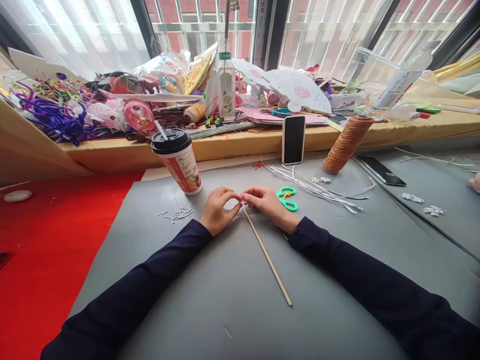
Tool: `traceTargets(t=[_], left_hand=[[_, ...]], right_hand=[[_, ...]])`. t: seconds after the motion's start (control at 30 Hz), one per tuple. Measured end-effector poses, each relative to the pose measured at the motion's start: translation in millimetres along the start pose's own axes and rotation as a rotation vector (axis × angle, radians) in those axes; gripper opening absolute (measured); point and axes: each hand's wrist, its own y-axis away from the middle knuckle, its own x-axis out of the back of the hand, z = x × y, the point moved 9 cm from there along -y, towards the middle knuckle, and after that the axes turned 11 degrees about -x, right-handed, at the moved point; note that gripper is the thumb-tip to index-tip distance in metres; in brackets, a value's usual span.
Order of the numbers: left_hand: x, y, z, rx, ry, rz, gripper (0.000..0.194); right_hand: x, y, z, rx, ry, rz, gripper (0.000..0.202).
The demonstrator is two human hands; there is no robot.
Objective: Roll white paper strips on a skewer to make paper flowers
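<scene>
Inspection point: where the fingertips meet above the grey desk; clock directions are read from there, twelve being away from the person.

The left hand is pinched narrow, thumb and forefinger on a small white piece. The right hand is likewise pinched on it from the three o'clock side. The piece is largely hidden by the fingers, and its form cannot be told. A thin wooden stick runs from just below the fingertips toward five o'clock; whether any finger grips its upper end cannot be told.

Risks, as judged: the piece is slight and held only at the fingertips, so uneven pull could make it slip or distort. A brush from either hand could swing the stick out of line.

At three o'clock, green-handled scissors lie close beside the right hand, a snag hazard if the wrist shifts outward. White cords spread loosely toward two to three o'clock and could tangle. A lidded cup stands at ten o'clock; a wide left elbow or hand movement could tip it and wet the white clippings at nine.
</scene>
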Motion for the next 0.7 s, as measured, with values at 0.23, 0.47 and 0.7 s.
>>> traceTargets(t=[0.23, 0.47, 0.7], left_hand=[[1.1, 1, -2, 0.055, -0.075, -0.029, 0.015], [7.5, 2, -7, 0.118, -0.065, 0.026, 0.014], [-0.6, 4, -29, 0.284, 0.223, 0.027, 0.016]], right_hand=[[-2, 1, 2, -0.031, -0.041, -0.021, 0.025], [0, 1, 0, 0.006, -0.041, 0.001, 0.028], [-7, 2, 3, -0.027, -0.059, -0.084, 0.030]])
